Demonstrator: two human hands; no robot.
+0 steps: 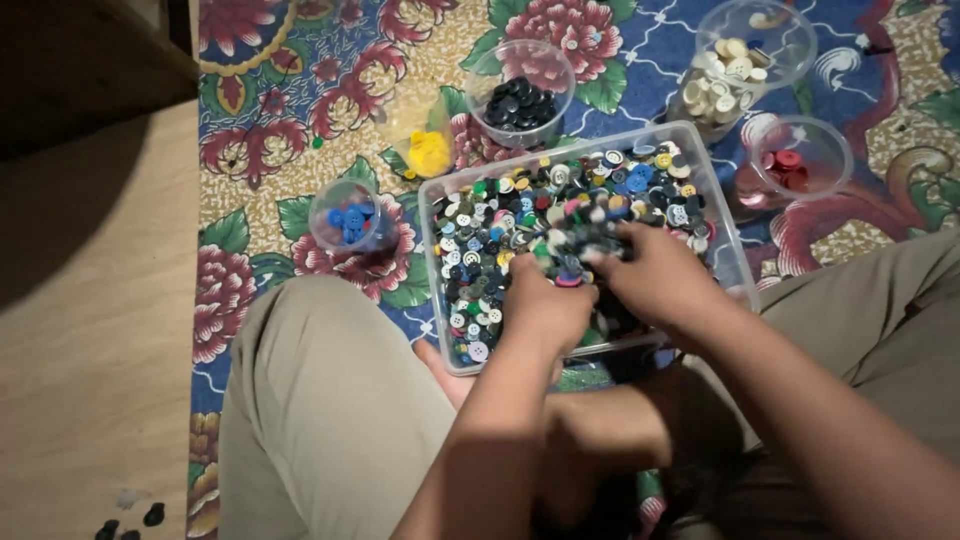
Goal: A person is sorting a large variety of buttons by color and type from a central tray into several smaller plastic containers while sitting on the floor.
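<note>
A clear plastic tub [700, 180] full of mixed coloured buttons [510, 210] sits on a flowered mat between my knees. Both hands are down in the tub. My left hand [545, 305] rests on the buttons near the front, fingers curled. My right hand [655, 275] lies beside it, fingertips pinching into the heap near the middle. Which buttons either hand grips is hidden by the fingers.
Around the tub stand clear cups: blue buttons [348, 218], yellow buttons [428, 152], black buttons [520, 102], cream buttons [725, 70], red buttons [790, 165]. My legs in beige trousers [320, 400] flank the tub. Wooden floor [90, 330] lies left, with a few dark buttons [130, 522].
</note>
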